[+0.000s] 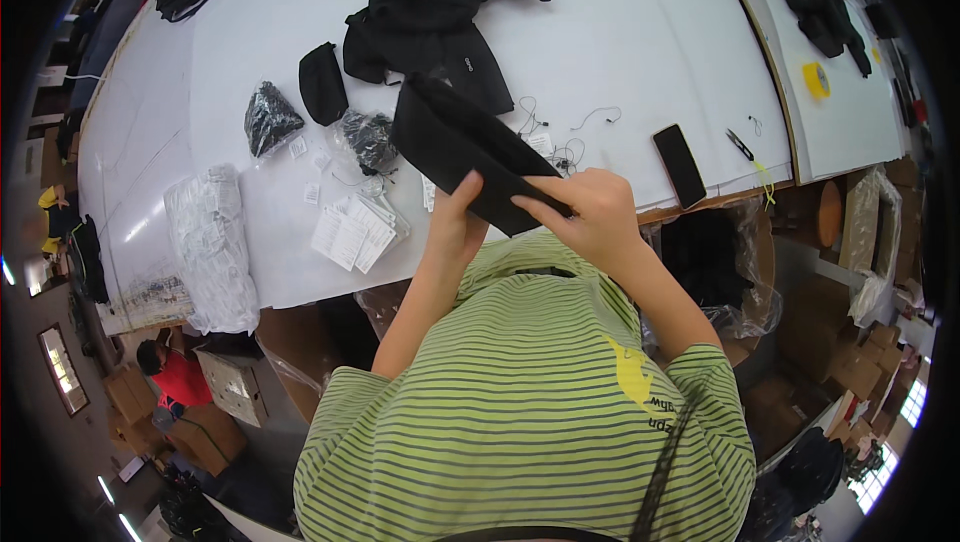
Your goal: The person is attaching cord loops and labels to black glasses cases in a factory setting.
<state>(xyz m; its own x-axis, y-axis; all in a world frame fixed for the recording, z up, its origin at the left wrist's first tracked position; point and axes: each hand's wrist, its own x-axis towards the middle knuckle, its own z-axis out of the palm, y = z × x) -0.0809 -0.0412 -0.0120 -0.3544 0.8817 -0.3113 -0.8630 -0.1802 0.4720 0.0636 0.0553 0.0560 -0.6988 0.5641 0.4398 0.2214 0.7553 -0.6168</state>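
A flat black fabric pouch [455, 147] is held between my two hands over the near edge of the white table. My left hand [458, 220] grips its lower left side, thumb on top. At its right end, my right hand [590, 210] pinches the edge between thumb and fingers. The pouch is tilted and its long upper side looks parted. Beyond it lies a heap of similar black fabric pieces [430, 27], some with a small pale mark. One separate black pouch [323, 85] rests left of the heap.
White printed cards [362, 232] are piled left of my hands, near plastic bags of small black parts [272, 120] and a clear plastic bundle [212, 247]. To the right are thin black strings [568, 154], a phone [679, 165], small snips [740, 145] and yellow tape [816, 80]. Boxes stand below.
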